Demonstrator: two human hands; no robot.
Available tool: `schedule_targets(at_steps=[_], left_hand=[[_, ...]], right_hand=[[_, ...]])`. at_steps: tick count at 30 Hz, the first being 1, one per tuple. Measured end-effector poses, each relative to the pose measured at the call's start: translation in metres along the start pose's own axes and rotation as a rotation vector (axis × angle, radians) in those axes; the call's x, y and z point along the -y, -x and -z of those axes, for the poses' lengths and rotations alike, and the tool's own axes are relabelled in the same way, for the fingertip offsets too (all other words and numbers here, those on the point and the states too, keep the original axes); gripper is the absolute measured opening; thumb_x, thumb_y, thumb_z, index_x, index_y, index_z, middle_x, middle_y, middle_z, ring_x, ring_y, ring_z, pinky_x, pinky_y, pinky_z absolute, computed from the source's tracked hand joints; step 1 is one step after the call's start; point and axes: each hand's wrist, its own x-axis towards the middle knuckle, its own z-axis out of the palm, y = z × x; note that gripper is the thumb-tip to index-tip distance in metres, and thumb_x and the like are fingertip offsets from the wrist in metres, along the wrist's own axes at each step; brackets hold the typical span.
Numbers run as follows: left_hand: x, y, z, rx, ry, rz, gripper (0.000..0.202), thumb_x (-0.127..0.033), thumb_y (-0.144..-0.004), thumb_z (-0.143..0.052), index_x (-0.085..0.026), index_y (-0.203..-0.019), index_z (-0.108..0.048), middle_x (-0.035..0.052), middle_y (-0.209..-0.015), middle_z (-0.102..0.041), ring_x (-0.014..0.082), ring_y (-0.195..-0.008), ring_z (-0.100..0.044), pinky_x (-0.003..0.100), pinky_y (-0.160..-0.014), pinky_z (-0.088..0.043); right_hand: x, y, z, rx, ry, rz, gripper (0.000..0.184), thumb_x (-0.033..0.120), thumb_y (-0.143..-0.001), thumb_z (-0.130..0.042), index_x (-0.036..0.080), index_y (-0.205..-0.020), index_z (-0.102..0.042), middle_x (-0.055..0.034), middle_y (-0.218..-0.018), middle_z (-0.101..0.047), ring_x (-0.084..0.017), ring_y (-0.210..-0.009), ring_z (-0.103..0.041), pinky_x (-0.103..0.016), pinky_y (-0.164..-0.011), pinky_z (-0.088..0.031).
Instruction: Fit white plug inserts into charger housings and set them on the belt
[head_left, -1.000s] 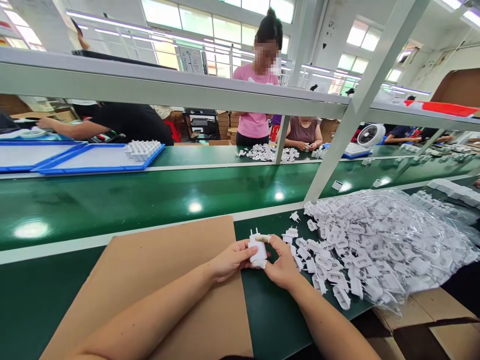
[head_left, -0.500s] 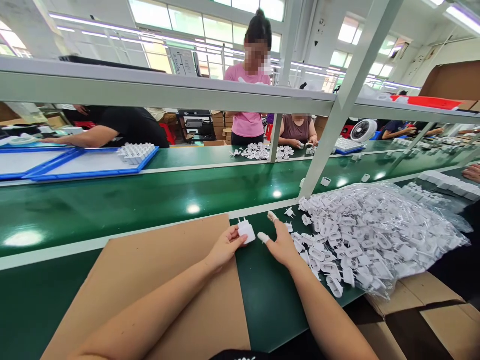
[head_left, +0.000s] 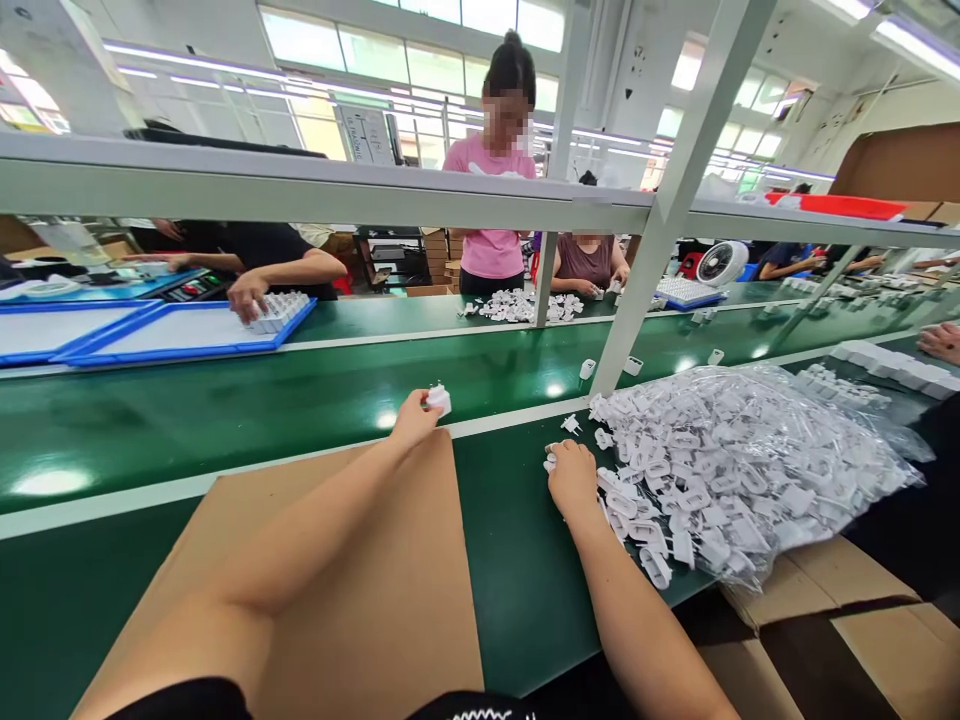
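Note:
My left hand (head_left: 415, 418) reaches out over the green conveyor belt, its fingers pinching a white charger plug (head_left: 439, 401) with two pins pointing up. My right hand (head_left: 574, 480) is down at the left edge of a heap of white plastic plug parts (head_left: 720, 470), its fingers curled together. White shows at its fingertips, where finger covers were visible before; whether a part is held there I cannot make out. A loose pin piece (head_left: 571, 424) lies just beyond that hand.
Flat cardboard (head_left: 360, 560) covers the bench under my left arm. A metal post (head_left: 660, 230) rises beyond the heap, under a shelf (head_left: 337, 190). White housings (head_left: 588, 369) ride on the belt. Across it, a co-worker's hand (head_left: 249, 296) touches plugs in a blue-rimmed tray (head_left: 180, 335).
My left hand has carried the charger plug forward and left, from the bench out over the belt. My right hand's spread fingers have curled beside the parts. A co-worker's hand has reached onto the tray.

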Motion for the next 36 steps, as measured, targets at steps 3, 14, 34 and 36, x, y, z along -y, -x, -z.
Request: schedule_targets(at_steps=[3,14,34,36], left_hand=[[0.014,-0.02,0.005,-0.114,-0.086,0.031,0.045,-0.017,-0.08,-0.069,-0.016,-0.124,-0.059,0.0156,-0.131,-0.069,0.03,-0.12,-0.065,0.043,-0.108,-0.048],[0.028,-0.018,0.025,-0.359,-0.348,-0.01,0.1,-0.028,-0.071,-0.08,-0.005,-0.154,-0.03,0.0299,-0.163,-0.032,0.0432,-0.159,-0.016,0.059,-0.129,-0.011],[0.01,0.092,-0.013,0.29,-0.415,-0.414,0.067,-0.054,-0.09,-0.063,-0.017,-0.145,-0.054,0.0181,-0.149,-0.057,0.0372,-0.144,-0.045,0.049,-0.124,-0.03],[-0.004,0.075,-0.022,0.274,-0.418,-0.461,0.062,-0.048,-0.091,-0.062,-0.015,-0.143,-0.056,0.0182,-0.146,-0.058,0.0367,-0.14,-0.047,0.05,-0.122,-0.033]], right_hand=[[0.003,0.0,0.0,-0.07,-0.151,0.033,0.048,0.003,-0.084,-0.054,0.019,-0.128,-0.064,-0.0114,-0.124,-0.065,-0.024,-0.114,-0.063,-0.035,-0.099,-0.049],[0.016,-0.003,-0.014,-0.032,-1.071,-0.001,0.027,0.041,-0.075,-0.072,0.023,-0.093,-0.063,-0.0049,-0.097,-0.072,-0.021,-0.085,-0.069,-0.036,-0.074,-0.057],[0.027,0.013,0.001,0.053,-0.759,0.246,0.044,0.02,-0.083,-0.055,0.022,-0.125,-0.069,-0.0099,-0.115,-0.065,-0.024,-0.106,-0.063,-0.041,-0.095,-0.053],[0.027,0.018,0.005,0.061,-0.572,0.305,0.054,0.013,-0.079,-0.053,0.019,-0.131,-0.066,-0.0096,-0.11,-0.065,-0.024,-0.102,-0.062,-0.041,-0.095,-0.052]])
